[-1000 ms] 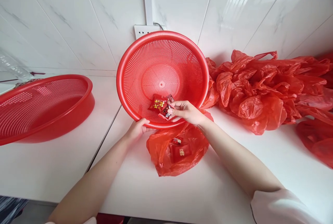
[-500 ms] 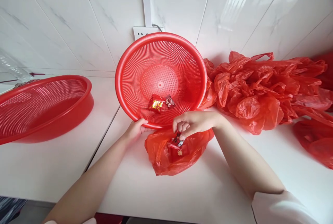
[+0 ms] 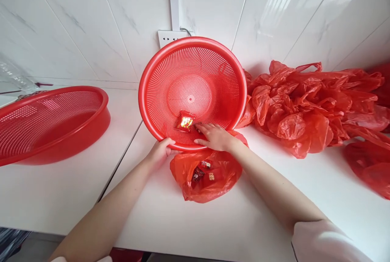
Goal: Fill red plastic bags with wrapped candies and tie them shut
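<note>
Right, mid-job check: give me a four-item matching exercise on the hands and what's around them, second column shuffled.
1. left hand
2. right hand
3. open bag
4. socket strip

A. white, on the wall
B. thumb over the near rim of the tilted basket
C. red, with packets inside
D. fingers inside the tilted basket

Pairs: 1-B, 2-D, 3-C, 4-A

Tilted round red plastic basket point(image 3: 190, 81) on flat white surface point(image 3: 170, 233), before white rectangular socket strip point(image 3: 165, 36). Square red shiny-wrapped packet point(image 3: 184, 122) low inside, left of right hand point(image 3: 214, 137); left hand point(image 3: 159, 151) at near rim. Open red plastic bag point(image 3: 233, 168) in front, small packets point(image 3: 198, 174) inside. Second round red plastic basket point(image 3: 83, 142) left; red plastic bag heap point(image 3: 292, 109) right.
</note>
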`<move>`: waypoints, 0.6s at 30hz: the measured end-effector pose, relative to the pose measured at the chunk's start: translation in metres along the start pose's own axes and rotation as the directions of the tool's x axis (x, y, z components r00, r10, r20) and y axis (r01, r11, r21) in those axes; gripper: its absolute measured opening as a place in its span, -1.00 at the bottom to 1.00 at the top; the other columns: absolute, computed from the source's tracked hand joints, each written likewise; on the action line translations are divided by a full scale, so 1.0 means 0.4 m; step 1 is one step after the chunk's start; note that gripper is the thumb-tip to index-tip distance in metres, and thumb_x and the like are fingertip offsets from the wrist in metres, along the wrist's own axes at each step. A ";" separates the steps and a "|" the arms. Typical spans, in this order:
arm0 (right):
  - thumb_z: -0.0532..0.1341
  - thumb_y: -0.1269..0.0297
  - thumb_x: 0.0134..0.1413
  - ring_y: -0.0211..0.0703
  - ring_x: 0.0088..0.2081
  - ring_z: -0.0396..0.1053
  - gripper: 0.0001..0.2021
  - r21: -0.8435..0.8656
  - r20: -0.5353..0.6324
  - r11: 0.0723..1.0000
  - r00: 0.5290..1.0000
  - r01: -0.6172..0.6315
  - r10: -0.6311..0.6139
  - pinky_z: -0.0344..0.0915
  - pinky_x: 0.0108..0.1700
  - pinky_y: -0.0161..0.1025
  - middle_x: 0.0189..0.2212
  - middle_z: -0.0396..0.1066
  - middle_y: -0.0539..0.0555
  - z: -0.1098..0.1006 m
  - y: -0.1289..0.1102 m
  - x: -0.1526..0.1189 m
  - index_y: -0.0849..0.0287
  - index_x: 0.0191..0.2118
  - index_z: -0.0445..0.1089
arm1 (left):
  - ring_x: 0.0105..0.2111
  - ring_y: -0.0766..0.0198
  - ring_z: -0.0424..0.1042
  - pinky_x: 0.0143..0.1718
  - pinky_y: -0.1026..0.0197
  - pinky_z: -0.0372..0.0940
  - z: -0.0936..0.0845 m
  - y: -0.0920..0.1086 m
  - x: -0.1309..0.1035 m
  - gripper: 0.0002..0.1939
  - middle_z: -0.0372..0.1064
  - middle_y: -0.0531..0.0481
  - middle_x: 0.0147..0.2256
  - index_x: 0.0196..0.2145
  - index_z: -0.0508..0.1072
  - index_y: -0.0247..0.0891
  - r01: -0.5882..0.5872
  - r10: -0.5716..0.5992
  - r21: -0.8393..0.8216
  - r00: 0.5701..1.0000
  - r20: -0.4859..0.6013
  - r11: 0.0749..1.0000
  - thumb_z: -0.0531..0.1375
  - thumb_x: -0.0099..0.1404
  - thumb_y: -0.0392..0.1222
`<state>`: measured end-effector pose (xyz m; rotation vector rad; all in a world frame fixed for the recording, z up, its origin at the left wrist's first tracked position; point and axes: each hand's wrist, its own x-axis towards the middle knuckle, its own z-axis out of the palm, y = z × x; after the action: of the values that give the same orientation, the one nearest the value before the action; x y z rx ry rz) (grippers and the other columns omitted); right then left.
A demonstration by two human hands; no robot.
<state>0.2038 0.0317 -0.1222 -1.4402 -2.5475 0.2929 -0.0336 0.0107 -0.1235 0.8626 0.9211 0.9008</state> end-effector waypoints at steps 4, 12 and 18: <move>0.24 -0.04 0.04 0.09 0.03 0.36 -0.40 0.207 0.060 0.963 0.980 0.172 -0.188 0.25 0.08 -0.01 0.03 0.39 0.24 -0.054 -0.011 -0.013 0.18 0.15 0.32 | -0.17 -0.05 0.51 -0.08 -0.06 0.39 -0.009 0.005 0.004 -0.76 0.53 -0.23 -0.26 -0.33 0.51 -0.43 0.000 0.000 -0.014 0.999 0.037 1.000 0.13 0.07 -0.27; 0.27 0.10 0.04 -0.15 -0.22 0.47 -0.69 0.852 -0.046 0.523 0.998 0.012 0.051 0.38 -0.10 -0.19 -0.28 0.52 0.08 -0.086 -0.008 -0.006 0.22 -0.19 0.49 | -0.15 -0.07 0.50 -0.05 -0.08 0.36 -0.005 0.010 -0.001 -0.73 0.51 -0.26 -0.19 -0.27 0.49 -0.45 0.034 -0.033 -0.036 0.999 0.042 0.999 0.13 0.08 -0.27; 0.36 0.10 -0.07 -0.25 -0.28 0.46 -0.66 0.994 -0.015 0.107 0.979 -0.007 0.202 0.41 -0.23 -0.30 -0.23 0.49 0.07 -0.091 -0.003 0.000 0.16 -0.17 0.49 | -0.14 -0.06 0.50 -0.04 -0.07 0.35 -0.004 0.012 -0.007 -0.74 0.51 -0.25 -0.18 -0.26 0.49 -0.44 0.019 -0.017 -0.046 0.999 0.046 0.999 0.13 0.10 -0.27</move>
<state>0.2124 0.0338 -0.0870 -0.8947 -1.3093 1.5232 -0.0373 0.0102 -0.1190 0.8307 0.8644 0.8799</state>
